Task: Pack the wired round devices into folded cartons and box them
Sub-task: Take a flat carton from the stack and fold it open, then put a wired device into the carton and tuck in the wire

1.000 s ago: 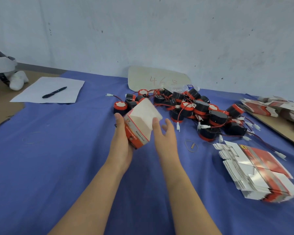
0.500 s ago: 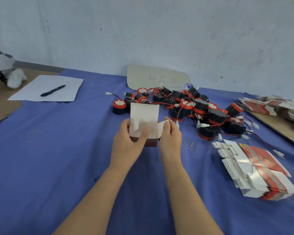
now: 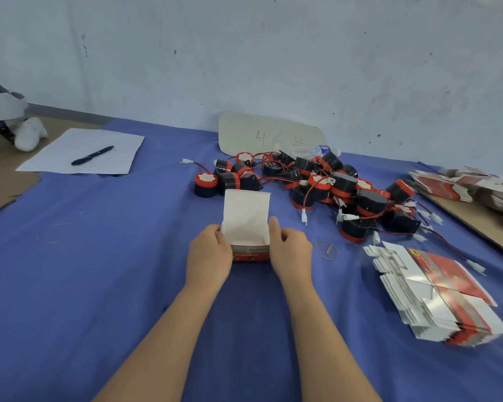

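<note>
A small red and white carton (image 3: 246, 227) stands on the blue cloth with its top open and its lid flap raised at the back. My left hand (image 3: 209, 253) grips its left side and my right hand (image 3: 291, 250) grips its right side. Behind it lies a tangled heap of black and red round devices (image 3: 317, 187) with red wires and white plugs. One device (image 3: 205, 184) sits apart at the heap's left end. A stack of flat, unfolded cartons (image 3: 436, 291) lies at the right.
A white sheet with a black pen (image 3: 92, 155) lies at the far left. A card marked 46 (image 3: 269, 137) leans on the wall. More flat cartons (image 3: 459, 184) rest on a brown board at the right. A rubber band (image 3: 326, 250) lies beside my right hand.
The carton went from tilted in the air to standing upright on the cloth with its top open. Both hands came down with it and now hold its sides.
</note>
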Motion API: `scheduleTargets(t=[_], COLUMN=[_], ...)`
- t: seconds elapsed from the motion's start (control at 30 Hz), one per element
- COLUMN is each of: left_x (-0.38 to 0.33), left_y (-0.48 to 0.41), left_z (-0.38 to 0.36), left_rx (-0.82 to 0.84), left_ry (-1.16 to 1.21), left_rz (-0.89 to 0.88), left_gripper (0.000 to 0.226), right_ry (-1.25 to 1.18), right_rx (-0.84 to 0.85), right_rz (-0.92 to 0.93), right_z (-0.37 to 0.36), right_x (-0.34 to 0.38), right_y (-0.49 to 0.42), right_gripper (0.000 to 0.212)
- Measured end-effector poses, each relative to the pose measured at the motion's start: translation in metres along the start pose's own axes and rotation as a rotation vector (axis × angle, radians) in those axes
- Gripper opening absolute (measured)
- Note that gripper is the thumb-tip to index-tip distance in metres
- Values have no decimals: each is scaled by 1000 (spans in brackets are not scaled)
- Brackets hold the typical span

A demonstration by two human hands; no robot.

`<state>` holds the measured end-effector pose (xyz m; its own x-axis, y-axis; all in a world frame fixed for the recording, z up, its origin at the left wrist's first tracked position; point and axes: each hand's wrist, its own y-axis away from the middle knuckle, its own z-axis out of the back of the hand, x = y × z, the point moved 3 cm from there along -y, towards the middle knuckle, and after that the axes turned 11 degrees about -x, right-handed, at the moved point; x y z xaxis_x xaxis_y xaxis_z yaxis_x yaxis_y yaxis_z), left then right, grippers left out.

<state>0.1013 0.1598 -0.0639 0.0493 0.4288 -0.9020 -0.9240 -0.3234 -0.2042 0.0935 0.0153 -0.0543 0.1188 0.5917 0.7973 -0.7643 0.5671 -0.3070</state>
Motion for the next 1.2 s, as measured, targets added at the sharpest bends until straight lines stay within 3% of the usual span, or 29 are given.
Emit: scheduleTargets(t=[0.1,0.23,0.33,0.43,0.57,0.67,0.73,0.83,0.9,1.03,1.13,1.2], left_x=[-2,-6,-9,-10,-8,2,14,29,34,33,26,24], left_y=[-1,-11,-34,-70,-120,-143,-150,-159,-161,-152,-134,-118], left_z=[0,9,24,52,73,72,68,60,54,47,43,38], left_rx=[102,54,-76,-299,-499,-529,-546,-569,-557,-514,-451,-400], left_ry=[224,417,634,700,771,767,776,808,819,828,811,776], left_rz=[128,163,245,237,194,195,227,312,358,391,385,368], left_gripper=[24,51,53,58,66,77,82,85,89,94,94,89], right_ry=[-19,-142,-287,-318,-144,139,262,365,466,603,603,511], right_rx=[93,58,63,89,200,399,490,472,474,647,743,662], right_rz=[55,45,39,15,119,295,305,325,411,541,543,448], right_z=[-2,-4,-12,-36,-96,-141,-158,-167,-163,-131,-80,-33], right_x=[5,16,43,68,88,101,100,100,106,108,101,99], right_y=[5,5,-10,-24,-39,-51,-59,-66,-61,-34,-19,-20], right_gripper=[51,40,32,27,41,59,67,64,62,58,52,48])
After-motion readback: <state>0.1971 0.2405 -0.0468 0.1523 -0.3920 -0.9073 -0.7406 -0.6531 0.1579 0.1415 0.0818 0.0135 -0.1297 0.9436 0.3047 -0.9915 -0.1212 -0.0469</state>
